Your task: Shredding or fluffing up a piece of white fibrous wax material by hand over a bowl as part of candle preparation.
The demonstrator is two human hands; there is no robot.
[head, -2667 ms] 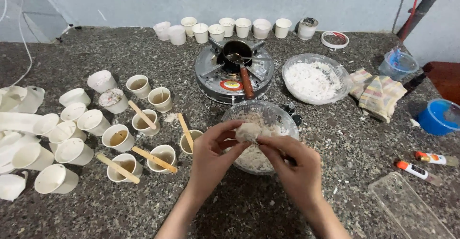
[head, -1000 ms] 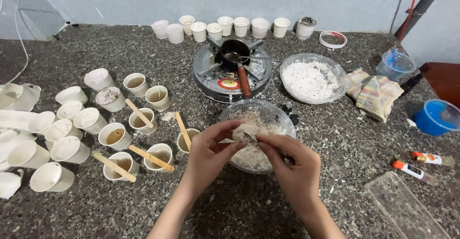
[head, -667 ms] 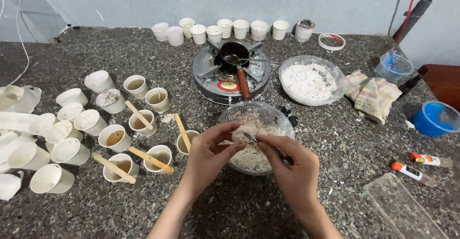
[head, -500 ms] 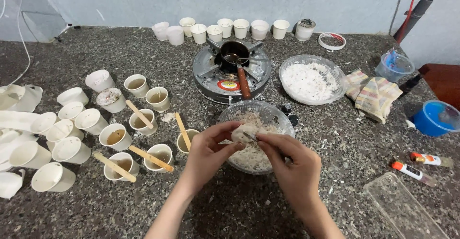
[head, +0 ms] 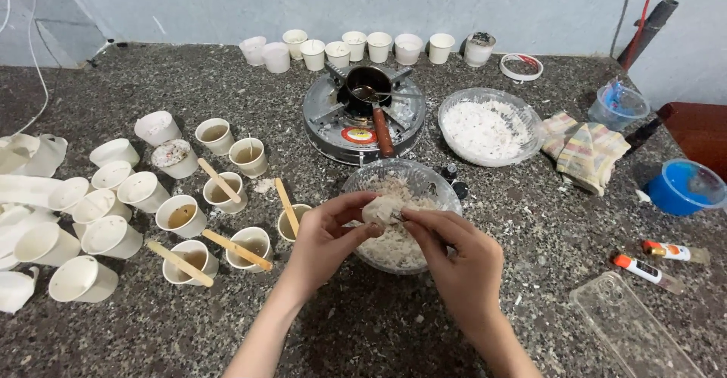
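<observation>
both hands (head: pixel 401 245) meet, fingers (head: pixel 369 229) pinched together.

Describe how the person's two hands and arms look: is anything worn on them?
Both forearms are bare, with no sleeves in view. The left hand and the right hand wear no gloves, rings, watch or bracelet that I can see. The fingernails look short and unpainted.

bowls (head: pixel 522 113): 2 | back-row cups (head: pixel 379 45): 8 | sticks (head: pixel 286 205): 4 | hands (head: pixel 326 238): 2
</observation>
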